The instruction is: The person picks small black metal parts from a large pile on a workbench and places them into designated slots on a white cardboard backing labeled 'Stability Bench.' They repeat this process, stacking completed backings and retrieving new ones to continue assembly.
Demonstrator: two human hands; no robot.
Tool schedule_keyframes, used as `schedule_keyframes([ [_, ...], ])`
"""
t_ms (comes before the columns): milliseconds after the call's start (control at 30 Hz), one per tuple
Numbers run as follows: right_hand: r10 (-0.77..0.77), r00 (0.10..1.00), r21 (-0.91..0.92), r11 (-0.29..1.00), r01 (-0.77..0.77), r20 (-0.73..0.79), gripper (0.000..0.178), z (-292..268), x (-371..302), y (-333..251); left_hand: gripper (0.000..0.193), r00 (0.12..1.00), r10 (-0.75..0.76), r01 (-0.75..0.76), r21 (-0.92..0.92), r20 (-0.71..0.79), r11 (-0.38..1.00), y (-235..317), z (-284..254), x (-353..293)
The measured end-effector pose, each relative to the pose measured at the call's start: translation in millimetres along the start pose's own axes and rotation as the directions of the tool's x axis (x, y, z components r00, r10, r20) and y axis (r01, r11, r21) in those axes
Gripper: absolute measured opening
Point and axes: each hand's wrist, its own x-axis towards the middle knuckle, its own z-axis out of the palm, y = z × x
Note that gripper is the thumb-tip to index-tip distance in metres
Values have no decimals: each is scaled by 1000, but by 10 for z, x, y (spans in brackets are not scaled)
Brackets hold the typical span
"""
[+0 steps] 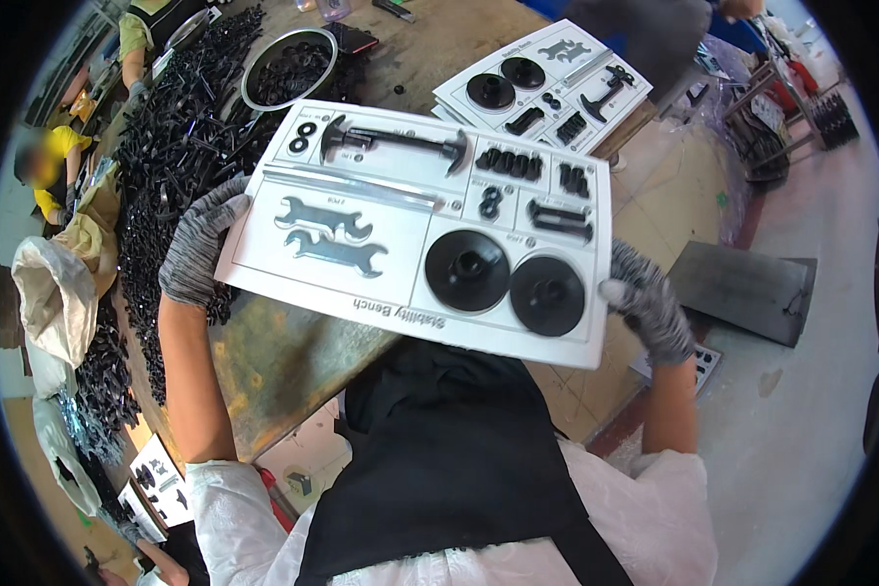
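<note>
A white hardware card [405,244] is held up in front of me, tilted, with its printing upside down. Black bolts, nuts, washers and two black discs are mounted on it, along with two silver wrenches [337,254] and a long silver strip. My left hand [203,239], in a grey striped glove, grips the card's left edge. At its right edge, my right hand [649,303] in a matching glove holds on, thumb on the front. Most of the fingers are hidden behind the card.
More cards of this kind [547,83] lie beyond, on the worktable [420,44]. Loose black hardware [181,127] is heaped at left, beside a round metal bowl [247,83] of small black parts. A grey panel [742,288] sits at right. Other people work at left, one in yellow [71,146].
</note>
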Motion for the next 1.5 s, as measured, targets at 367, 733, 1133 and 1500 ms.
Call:
schedule_keyframes([
  [367, 9, 988, -64, 998, 1, 153, 53, -1946, 1869, -713, 38, 982, 163, -181, -231, -92, 956, -122, 1378, 549],
  [733, -89, 995, -810, 580, 86, 42, 52, -2578, 4038, -940, 25, 842, 236, -344, -147, -484, 927, -628, 3112, 1171],
  [1133, -246, 954, -613, 785, 90, -174, 42, -3218, 4574, -360, 25, 910, 92, -219, -280, -405, 935, -1004, 3572, 1320],
  [1500, -664, 717, -631, 653, 418, -213, 38, -3370, 4051, -687, 28, 884, 358, -369, 22, -301, 929, -1144, 1324, 42],
])
